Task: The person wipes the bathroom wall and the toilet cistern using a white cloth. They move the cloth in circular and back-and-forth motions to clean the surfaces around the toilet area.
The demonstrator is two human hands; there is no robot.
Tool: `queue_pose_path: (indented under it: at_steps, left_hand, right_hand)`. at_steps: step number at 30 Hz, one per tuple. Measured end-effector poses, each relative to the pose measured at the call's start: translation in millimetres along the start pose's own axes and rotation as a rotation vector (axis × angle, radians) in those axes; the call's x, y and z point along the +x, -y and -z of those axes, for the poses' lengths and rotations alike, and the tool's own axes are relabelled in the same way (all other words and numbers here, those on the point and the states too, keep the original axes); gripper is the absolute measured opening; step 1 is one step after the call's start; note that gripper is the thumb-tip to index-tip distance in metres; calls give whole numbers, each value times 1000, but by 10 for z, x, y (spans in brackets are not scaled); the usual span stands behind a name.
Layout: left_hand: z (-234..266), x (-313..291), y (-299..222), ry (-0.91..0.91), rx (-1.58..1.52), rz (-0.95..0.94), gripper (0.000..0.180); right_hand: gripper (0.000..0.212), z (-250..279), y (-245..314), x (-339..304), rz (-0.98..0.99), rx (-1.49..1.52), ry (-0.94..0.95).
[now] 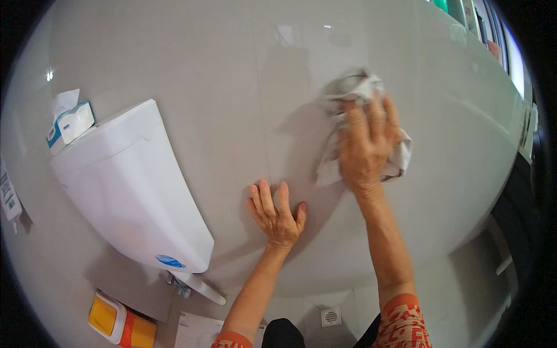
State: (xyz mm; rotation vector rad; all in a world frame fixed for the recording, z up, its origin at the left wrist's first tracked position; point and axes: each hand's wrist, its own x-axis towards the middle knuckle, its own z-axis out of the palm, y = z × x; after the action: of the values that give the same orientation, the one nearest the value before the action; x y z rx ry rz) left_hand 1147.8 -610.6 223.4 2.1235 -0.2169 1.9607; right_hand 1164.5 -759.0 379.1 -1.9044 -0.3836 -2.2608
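A crumpled pale grey cloth [400, 152] lies bunched against the glossy tiled wall [214, 69]. My right hand [366, 139] presses on it from above, with the fingers pointing up the wall and the cloth showing on both sides of the palm. Lower and to the left, my left hand [274, 216] rests on the bare tile, fingers spread and nothing in them. The cloth's upper edge is slightly blurred.
On the left hangs a white toilet cistern [127, 180] with a tissue pack [74, 123] on top. Below it are a pipe [200, 288] and a yellow-orange container [119, 319]. A floor drain [331, 316] lies near my knees. Bottles on a shelf [455, 8] stand at the upper right.
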Motion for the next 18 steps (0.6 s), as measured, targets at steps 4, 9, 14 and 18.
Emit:
queue_pose_path:
  at_steps: [4,9,14,18]
  left_hand:
    - [26,26,-62,-7,54,0,60]
    - [-42,-43,49,-54,1,-31,67]
    - [-10,-58,9,26,28,18,67]
    - [2,-47,24,26,14,-2,59]
  right_hand:
    - [22,-153,701,-30,312,319,39]
    - [19,-227,1060,163,442,534,39]
    - [27,-262,743,374,175,262,-99]
    - [43,-175,777,545,-23,161,-127]
